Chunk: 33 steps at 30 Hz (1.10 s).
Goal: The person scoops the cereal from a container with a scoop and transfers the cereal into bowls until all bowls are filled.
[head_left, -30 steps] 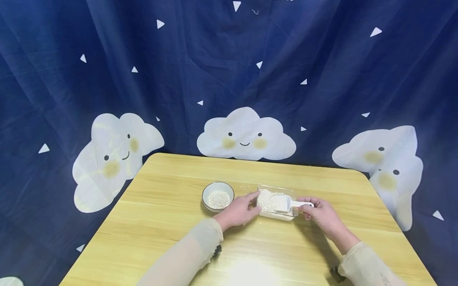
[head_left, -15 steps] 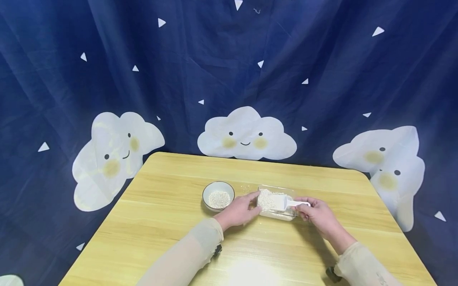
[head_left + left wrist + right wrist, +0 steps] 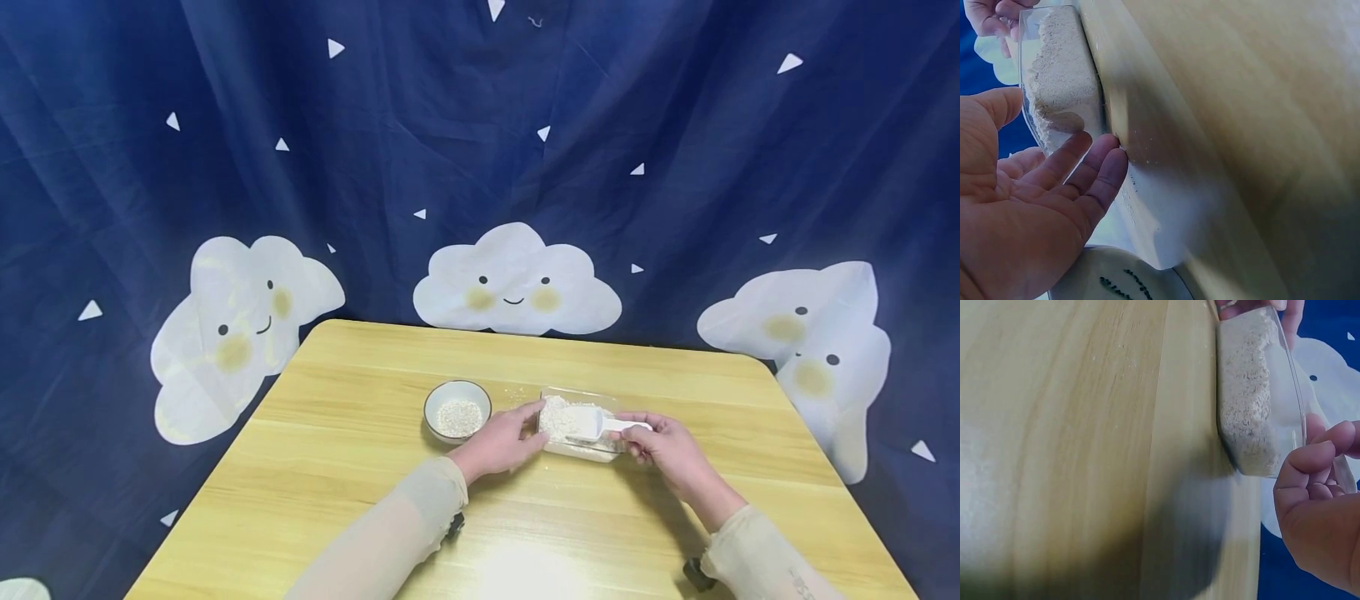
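Observation:
A clear rectangular container [image 3: 581,452] of pale, oat-like flakes [image 3: 557,417] sits on the wooden table. My right hand [image 3: 667,450] pinches the handle of a white scoop [image 3: 587,423], whose head lies in the flakes. At the container's left end is my left hand [image 3: 501,443], its fingers extended and touching the end wall; the left wrist view shows the thumb [image 3: 1004,105] near the rim. Left of that hand stands a white bowl [image 3: 457,390] with a dark rim, holding some flakes. In the right wrist view, the right fingers [image 3: 1313,459] curl beside the container's near end.
Loose crumbs [image 3: 514,393] lie on the table [image 3: 360,383] between bowl and container. A dark blue curtain [image 3: 480,150] with white clouds hangs behind the table's far edge.
The scoop and my right hand have shifted slightly left, deeper over the flakes, mostly in the first half second. My left hand, the container and the bowl stay put.

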Each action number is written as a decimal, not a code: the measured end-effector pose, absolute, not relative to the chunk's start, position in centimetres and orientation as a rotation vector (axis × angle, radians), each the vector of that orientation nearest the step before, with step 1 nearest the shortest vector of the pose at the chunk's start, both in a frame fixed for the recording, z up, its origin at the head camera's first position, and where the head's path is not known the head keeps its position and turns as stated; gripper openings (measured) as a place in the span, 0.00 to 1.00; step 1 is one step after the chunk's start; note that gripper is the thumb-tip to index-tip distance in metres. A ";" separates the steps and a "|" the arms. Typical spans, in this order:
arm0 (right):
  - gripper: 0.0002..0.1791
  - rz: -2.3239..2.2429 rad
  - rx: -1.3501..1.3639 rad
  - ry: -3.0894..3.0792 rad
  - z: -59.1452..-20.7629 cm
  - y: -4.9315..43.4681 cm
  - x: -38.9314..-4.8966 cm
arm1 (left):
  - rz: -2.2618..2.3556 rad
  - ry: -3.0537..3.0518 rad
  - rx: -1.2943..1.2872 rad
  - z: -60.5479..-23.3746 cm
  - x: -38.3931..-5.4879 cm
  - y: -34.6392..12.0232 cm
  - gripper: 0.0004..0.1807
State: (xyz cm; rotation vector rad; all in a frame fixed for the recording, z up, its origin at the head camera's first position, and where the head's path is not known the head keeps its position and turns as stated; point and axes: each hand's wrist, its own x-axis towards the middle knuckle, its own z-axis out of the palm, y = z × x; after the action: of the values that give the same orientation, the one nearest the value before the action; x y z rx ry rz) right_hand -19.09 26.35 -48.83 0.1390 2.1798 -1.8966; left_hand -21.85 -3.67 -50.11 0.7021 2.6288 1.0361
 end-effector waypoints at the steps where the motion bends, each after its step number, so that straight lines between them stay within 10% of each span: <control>1: 0.29 -1.917 0.150 2.154 -48.9 26.5 -19.1 | 1.037 2.628 0.700 -50.1 -21.9 -3.7 0.40; 11: 0.14 -2.191 0.007 1.797 -49.3 29.0 -18.9 | 1.015 2.637 0.712 -50.0 -21.8 -3.7 0.40; 33: 0.23 -2.429 -0.292 1.361 -49.3 30.2 -19.3 | 1.021 2.599 0.690 -49.6 -21.6 -3.6 0.42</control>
State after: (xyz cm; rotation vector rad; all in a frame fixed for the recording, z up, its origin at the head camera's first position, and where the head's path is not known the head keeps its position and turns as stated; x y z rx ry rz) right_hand -19.31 30.21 -49.29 -0.2919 1.3607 -2.4287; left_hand -21.61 -3.55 -49.59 0.6898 2.5989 1.0207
